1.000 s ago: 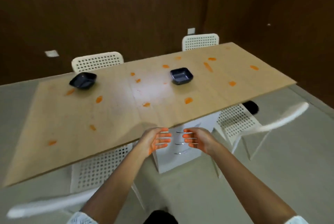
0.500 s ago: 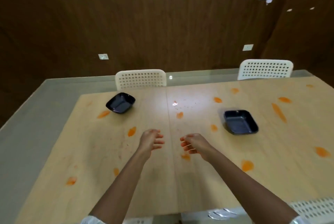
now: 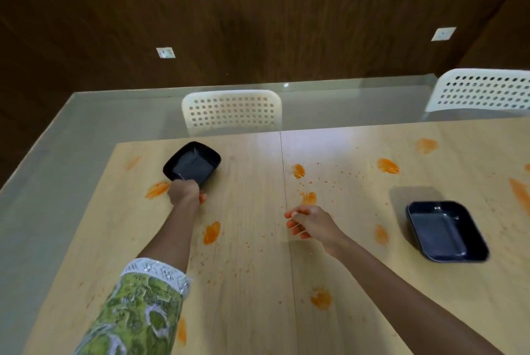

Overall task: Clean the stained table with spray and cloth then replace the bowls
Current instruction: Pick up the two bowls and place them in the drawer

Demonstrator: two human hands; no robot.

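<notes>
Left hand [image 3: 185,191] grips the near rim of 1 bowl [image 3: 191,163] on the stained table [image 3: 252,254]; right hand [image 3: 308,224] hovers, fingers [image 3: 292,222] loosely curled, empty.

Dark wood-panelled wall [image 3: 258,16], two white perforated chairs [image 3: 232,111] behind, pale grey floor [image 3: 114,114].

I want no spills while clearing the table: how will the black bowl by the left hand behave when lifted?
The black bowl looks rigid and shallow, so probably light and unlikely to flex. Its glossy surface may be slippery. The left hand holds only its near rim, so it could tilt when lifted. It looks empty.
</notes>
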